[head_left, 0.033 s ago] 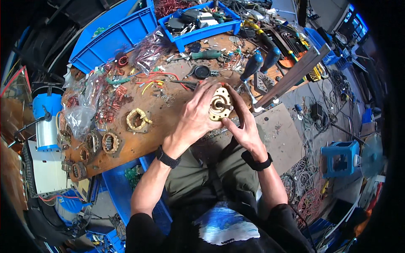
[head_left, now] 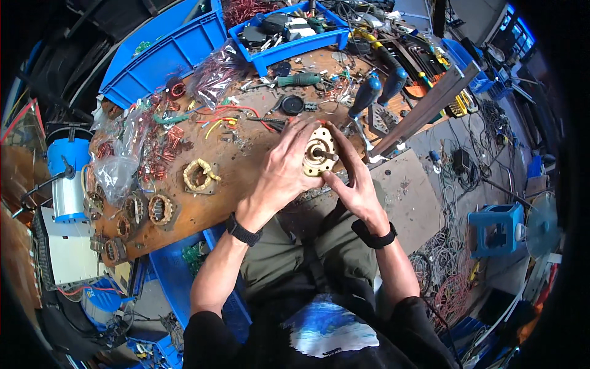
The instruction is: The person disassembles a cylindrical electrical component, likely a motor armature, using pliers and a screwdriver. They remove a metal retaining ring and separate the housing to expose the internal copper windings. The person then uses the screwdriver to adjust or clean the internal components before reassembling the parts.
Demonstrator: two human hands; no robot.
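Both hands hold a small motor with a round, brass-coloured end plate [head_left: 314,167] up over the bench's front edge. From the middle of that plate a short metal shaft [head_left: 327,155] sticks out, and small holes run around its rim. My left hand [head_left: 284,161] wraps the motor's left side. My right hand [head_left: 353,187] grips the other side, with the thumb at the lower edge and the fingers along the right. The motor's far side is hidden by my hands and the plate. Left of my left hand, a stator with yellowish wrapped windings [head_left: 188,178] lies on the wooden bench [head_left: 230,195].
Several bare stators [head_left: 161,210] and loose copper coils [head_left: 175,134] cover the bench's left part. Behind stand a blue bin [head_left: 169,64] and a blue tray [head_left: 301,54] of parts. Blue-handled pliers [head_left: 367,98], a green screwdriver [head_left: 298,80] and metal bars [head_left: 424,111] lie at the back right.
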